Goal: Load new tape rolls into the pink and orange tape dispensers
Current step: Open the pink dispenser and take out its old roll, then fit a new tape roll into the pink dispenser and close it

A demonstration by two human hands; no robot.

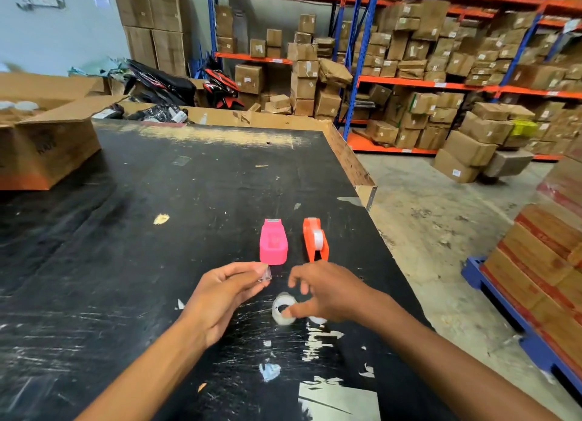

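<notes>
Our left hand pinches a clear scrap; our right hand, half open, reaches the tape roll on the bench. Next we judge: seat it in the pink dispenser.

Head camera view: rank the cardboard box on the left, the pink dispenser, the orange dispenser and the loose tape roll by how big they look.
1. Cardboard box
2. Pink dispenser and orange dispenser: too alike to rank
3. Tape roll, though it lies nearest the camera
</notes>
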